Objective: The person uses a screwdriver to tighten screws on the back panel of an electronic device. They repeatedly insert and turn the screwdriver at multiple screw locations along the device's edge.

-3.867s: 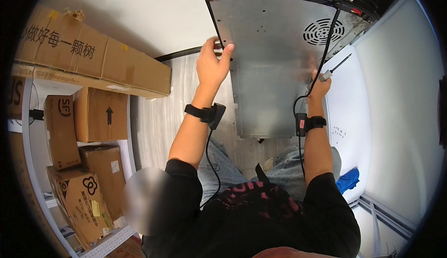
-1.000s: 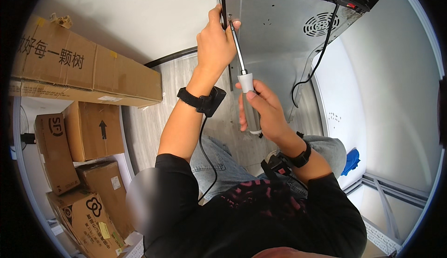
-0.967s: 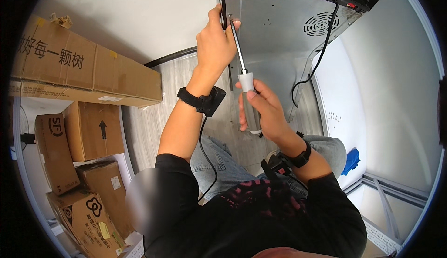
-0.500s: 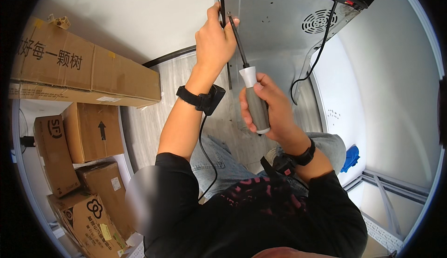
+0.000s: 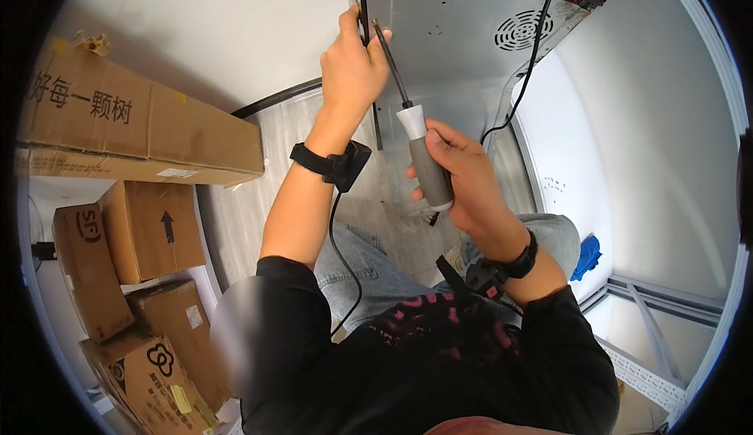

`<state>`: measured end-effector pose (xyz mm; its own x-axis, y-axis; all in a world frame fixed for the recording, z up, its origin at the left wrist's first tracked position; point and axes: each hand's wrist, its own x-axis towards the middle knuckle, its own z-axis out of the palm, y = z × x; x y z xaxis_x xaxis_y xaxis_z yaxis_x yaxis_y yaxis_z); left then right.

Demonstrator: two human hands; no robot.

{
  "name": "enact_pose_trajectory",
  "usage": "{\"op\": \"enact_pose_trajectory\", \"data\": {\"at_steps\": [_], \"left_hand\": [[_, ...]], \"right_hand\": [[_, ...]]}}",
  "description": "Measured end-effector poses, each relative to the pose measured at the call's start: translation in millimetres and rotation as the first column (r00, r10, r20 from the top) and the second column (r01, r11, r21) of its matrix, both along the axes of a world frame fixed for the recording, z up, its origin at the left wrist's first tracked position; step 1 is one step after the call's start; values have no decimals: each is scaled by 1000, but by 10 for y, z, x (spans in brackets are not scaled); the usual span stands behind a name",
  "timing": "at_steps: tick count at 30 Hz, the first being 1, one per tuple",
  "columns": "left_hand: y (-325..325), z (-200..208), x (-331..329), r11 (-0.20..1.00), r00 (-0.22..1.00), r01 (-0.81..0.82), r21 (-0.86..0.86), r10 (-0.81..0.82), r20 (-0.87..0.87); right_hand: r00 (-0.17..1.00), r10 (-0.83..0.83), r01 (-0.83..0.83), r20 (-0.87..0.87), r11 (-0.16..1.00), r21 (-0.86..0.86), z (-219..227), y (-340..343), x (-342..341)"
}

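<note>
- A pale wood-look floor (image 5: 235, 223) fills the middle, below a white wall (image 5: 227, 27) at upper left.
- A long cardboard box (image 5: 188, 133) lies at the left, with smaller boxes (image 5: 161, 231) stacked below it.
- At upper centre stands a grey metal panel (image 5: 439, 58) with a round slotted vent (image 5: 524, 30); a black cord (image 5: 538, 43) hangs across its right part.
- The left hand (image 5: 351, 66) is bent at the panel's dark left edge, thumb toward its face; how firmly it grips, I cannot tell.
- The right hand (image 5: 467, 168), near the centre, is closed around the grey handle of a screwdriver (image 5: 427, 160).
- The screwdriver slants up leftward, its tip by the left thumb at the panel's upper left.
- A blue cloth (image 5: 587, 258) lies at right.
</note>
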<state>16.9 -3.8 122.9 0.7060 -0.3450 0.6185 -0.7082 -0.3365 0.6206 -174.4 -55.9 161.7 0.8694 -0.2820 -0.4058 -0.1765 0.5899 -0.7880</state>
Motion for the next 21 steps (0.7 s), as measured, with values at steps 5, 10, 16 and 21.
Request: {"op": "enact_pose_trajectory", "data": {"at_steps": [5,10,16,21], "left_hand": [[10,-1,13,1000,999,12,7,-12,-32],[0,-7,7,1000,999,14,-4,-14,-48],[13,1,-2,1000,999,19,-21,-20,-39],[17,-29,27,999,999,10,-44,-9,32]], "right_hand": [[996,-84,77,-3,925,-372,158,108,0],[989,-36,149,144,262,-953,175,176,-105],[891,37,443,453,-294,-847,152,120,-167],[874,1,468,486,-277,-839,265,290,-224]]}}
